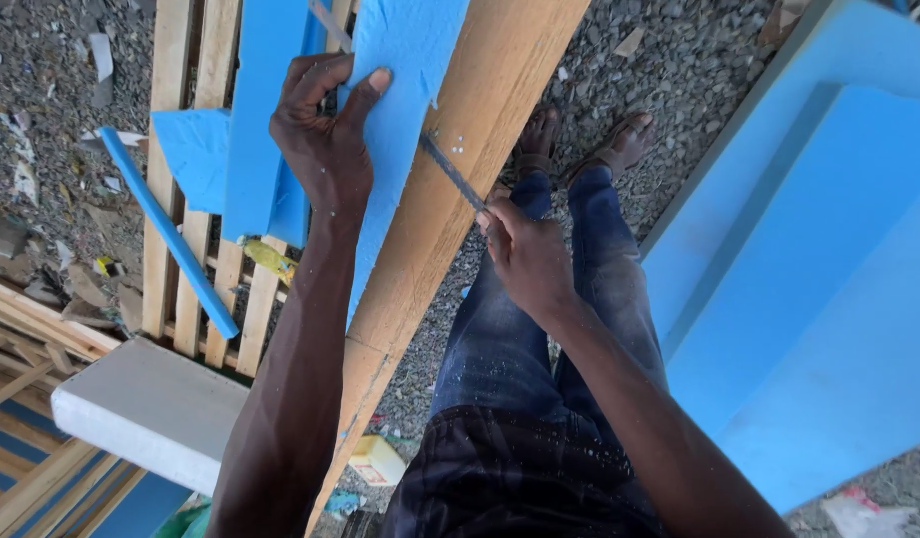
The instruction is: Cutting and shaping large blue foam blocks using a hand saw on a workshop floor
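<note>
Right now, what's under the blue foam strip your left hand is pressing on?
The blue foam strip lies on a slanted wooden plank, pressed by the left hand. The right hand holds a thin blade at its edge. The plank's face beneath the foam is covered.

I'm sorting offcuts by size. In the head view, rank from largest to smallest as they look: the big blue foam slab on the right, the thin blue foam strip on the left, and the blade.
1. Big blue foam slab
2. Thin blue foam strip
3. Blade, partly hidden in the right hand
</note>
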